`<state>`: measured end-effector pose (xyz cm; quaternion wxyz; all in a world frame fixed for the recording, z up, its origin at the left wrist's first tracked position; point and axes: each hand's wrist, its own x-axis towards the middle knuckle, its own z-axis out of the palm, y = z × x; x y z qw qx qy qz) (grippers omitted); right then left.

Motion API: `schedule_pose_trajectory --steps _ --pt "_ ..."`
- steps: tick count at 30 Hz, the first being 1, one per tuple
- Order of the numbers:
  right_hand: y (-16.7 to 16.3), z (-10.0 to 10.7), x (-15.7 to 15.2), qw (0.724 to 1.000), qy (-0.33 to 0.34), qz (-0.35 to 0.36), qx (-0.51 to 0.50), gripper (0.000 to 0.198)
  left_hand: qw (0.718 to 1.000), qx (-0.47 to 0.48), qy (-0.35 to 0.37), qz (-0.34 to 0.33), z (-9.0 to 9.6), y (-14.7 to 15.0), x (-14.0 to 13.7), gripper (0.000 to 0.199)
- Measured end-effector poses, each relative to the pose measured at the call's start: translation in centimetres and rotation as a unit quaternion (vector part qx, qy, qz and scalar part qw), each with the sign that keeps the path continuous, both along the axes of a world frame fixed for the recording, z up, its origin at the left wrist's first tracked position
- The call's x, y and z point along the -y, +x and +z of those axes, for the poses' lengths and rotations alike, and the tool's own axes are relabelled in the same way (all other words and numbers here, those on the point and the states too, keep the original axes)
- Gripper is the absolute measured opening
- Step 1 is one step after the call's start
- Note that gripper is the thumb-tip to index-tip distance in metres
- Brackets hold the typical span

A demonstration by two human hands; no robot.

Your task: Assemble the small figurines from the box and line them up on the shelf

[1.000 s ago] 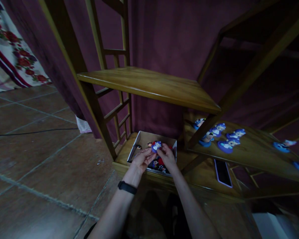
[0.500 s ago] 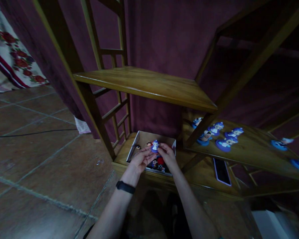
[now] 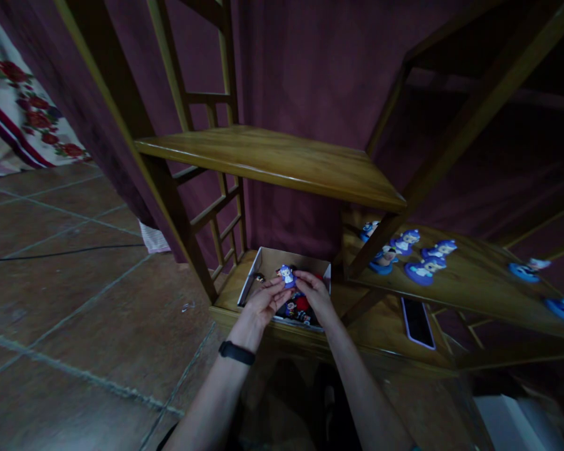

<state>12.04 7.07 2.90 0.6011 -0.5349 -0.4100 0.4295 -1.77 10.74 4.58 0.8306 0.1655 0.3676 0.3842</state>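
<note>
Figurine (image 3: 287, 276), purple and white, in the closed grip of left hand (image 3: 266, 301) and right hand (image 3: 316, 295), above an open box (image 3: 275, 255)

I can't read any words, labels, brands, numbers or signs here: none on the figure (image 3: 287, 276) I hold, the box (image 3: 294, 259) below it, my wristband (image 3: 237, 352), or the phone (image 3: 418, 323) near the bottom shelf's (image 3: 376, 324) front edge.

The person's left hand (image 3: 264, 300) and right hand (image 3: 316, 297) hold a purple-and-white figurine (image 3: 287, 275) over an open box (image 3: 294, 255); a phone (image 3: 418, 322) lies to the right.
</note>
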Motion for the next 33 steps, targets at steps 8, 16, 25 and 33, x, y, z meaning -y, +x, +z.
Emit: schedule_pose_trajectory --steps 8,16,25,33 --pt "-0.18 -0.54 -0.05 0.996 -0.009 0.035 -0.087 0.035 1.0 -0.01 0.012 0.02 -0.22 0.12 -0.13 0.015" --pt "-0.36 -0.02 0.01 0.994 -0.008 0.038 -0.099 0.035 0.999 -0.025 0.001 0.023 0.35 0.12 0.1 0.013" --pt "-0.48 0.31 -0.04 0.999 -0.015 0.017 -0.046 0.031 0.998 -0.031 0.009 0.048 -0.22 0.16 -0.09 0.018" --pt "-0.68 -0.01 -0.27 0.998 -0.006 0.032 -0.057 0.03 0.998 -0.03 0.027 0.049 -0.43 0.35 -0.05 0.02"
